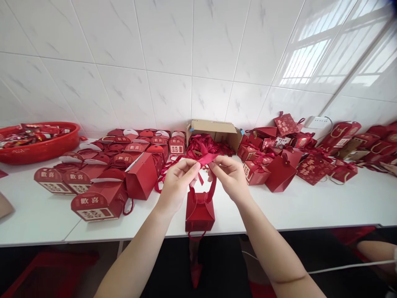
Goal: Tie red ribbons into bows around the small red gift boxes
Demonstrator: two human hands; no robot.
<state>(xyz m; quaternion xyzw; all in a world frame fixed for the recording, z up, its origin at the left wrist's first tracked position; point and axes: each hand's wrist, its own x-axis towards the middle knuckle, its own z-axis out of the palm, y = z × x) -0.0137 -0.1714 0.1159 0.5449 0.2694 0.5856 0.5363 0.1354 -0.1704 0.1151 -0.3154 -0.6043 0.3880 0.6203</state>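
Observation:
A red ribbon (pixel 206 159) is pinched between my two hands, above a small red gift box (pixel 200 213) at the table's front edge. My left hand (pixel 180 180) has its thumb and fingers closed on the ribbon's left side. On the other side my right hand (pixel 228 176) grips it the same way. Lengths of ribbon run down from the hands to the top of the box, and a cord handle hangs at its front. Behind my hands stands an open cardboard carton (pixel 217 126) holding a heap of red ribbon.
Rows of red boxes (pixel 97 200) with white labels fill the left. A red basin (pixel 40 145) of wrapped sweets stands far left. More red boxes and bags (pixel 283 169) are piled right, near a white power strip (pixel 318 122). Another person's arm (pixel 376 252) shows at the right edge.

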